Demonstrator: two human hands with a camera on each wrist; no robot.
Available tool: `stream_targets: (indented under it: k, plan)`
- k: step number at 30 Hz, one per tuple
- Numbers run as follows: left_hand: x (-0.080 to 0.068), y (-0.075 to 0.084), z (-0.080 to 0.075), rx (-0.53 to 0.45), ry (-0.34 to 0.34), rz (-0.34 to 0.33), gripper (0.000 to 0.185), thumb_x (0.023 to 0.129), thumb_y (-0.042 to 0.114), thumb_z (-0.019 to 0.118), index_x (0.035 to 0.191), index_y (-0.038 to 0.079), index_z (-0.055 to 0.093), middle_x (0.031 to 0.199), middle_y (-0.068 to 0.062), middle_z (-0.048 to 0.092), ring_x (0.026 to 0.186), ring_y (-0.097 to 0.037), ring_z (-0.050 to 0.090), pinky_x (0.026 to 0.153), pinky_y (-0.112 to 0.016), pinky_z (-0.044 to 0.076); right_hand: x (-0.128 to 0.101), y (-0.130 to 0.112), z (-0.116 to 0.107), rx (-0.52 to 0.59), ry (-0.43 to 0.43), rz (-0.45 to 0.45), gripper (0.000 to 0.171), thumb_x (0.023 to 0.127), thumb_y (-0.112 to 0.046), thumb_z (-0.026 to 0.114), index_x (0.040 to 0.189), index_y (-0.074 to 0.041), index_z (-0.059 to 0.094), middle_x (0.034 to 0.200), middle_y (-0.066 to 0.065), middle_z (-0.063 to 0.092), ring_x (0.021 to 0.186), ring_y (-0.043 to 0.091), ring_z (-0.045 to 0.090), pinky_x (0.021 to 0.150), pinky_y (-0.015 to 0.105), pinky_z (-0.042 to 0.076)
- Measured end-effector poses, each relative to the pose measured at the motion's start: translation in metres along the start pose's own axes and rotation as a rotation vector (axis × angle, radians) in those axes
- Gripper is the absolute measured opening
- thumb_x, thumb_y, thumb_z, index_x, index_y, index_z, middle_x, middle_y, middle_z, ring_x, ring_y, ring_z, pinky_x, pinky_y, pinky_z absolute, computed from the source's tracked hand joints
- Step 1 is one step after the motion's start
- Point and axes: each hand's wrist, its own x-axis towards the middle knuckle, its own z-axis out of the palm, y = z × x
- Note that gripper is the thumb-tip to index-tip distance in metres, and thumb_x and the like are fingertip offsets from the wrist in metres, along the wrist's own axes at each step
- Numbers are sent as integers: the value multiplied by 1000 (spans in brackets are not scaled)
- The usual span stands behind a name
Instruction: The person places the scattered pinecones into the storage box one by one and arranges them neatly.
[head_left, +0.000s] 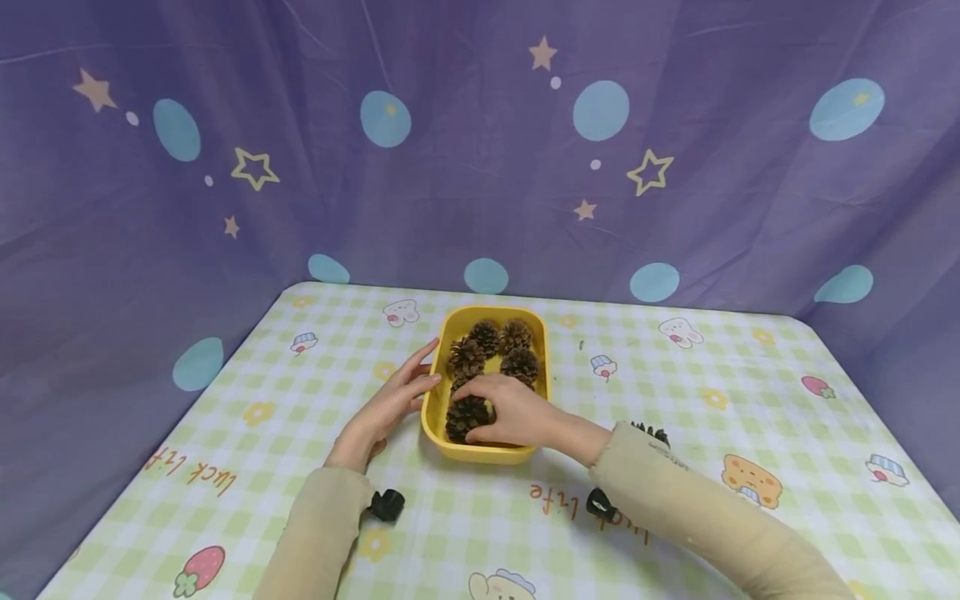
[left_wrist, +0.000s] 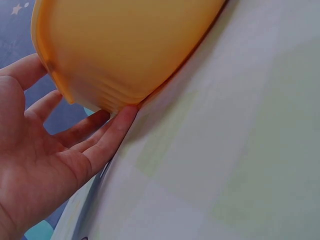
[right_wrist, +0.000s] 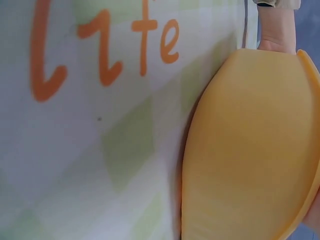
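A yellow plastic box (head_left: 435, 417) with rounded corners stands on the table, holding several brown pine cones (head_left: 517, 336). My right hand (head_left: 513, 412) reaches in over its near right side, thumb and fingers curled round a pine cone (head_left: 463, 419) at the near end. At the box's left wall, my left hand (head_left: 386, 408) has its fingers spread and fairly straight. In the left wrist view, fingertips (left_wrist: 131, 111) of that hand touch the outside of the yellow box (left_wrist: 135, 45) low down. The right wrist view has the box's outer wall (right_wrist: 245, 150) covering most of my right hand.
Another pine cone (head_left: 654, 433) lies on the tablecloth right of the box, partly hidden behind my right sleeve (head_left: 690, 492). The checked tablecloth (head_left: 300, 417) is printed with small figures and lettering. A purple curtain (head_left: 480, 167) hangs behind the table and at its sides.
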Motion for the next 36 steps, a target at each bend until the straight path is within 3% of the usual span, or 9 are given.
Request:
stream_targets:
  k: [13,24,32,36]
  plan:
    - [-1,0,-2,6,-7,5,61,95,29,48,145,39,15,140,-9,31,124,-29,40,103,-48,35,4,-2,1,5,52,37,52,77,-31,72,123,-15,55,116,1,52,97,13,55,80,26,50]
    - [-1,-1,-1,3,4,-4,60,95,30,48,144,40,16,139,-10,33,124,-29,41,103,-48,35,5,0,7,21,79,54,51,77,-32,72,122,-15,55,119,-1,57,102,13,56,85,26,49]
    - [13,-24,-7,-8,41,9,57,91,38,54,137,51,24,135,-5,37,121,-26,44,101,-48,37,2,0,4,39,92,45,47,79,-27,72,121,-15,56,117,-1,57,95,12,58,80,26,51]
    - [14,-26,-7,-6,52,7,57,90,40,54,137,51,24,135,-5,37,121,-26,44,101,-48,37,-2,2,1,73,102,42,44,79,-24,71,120,-14,57,115,0,58,95,17,59,79,31,51]
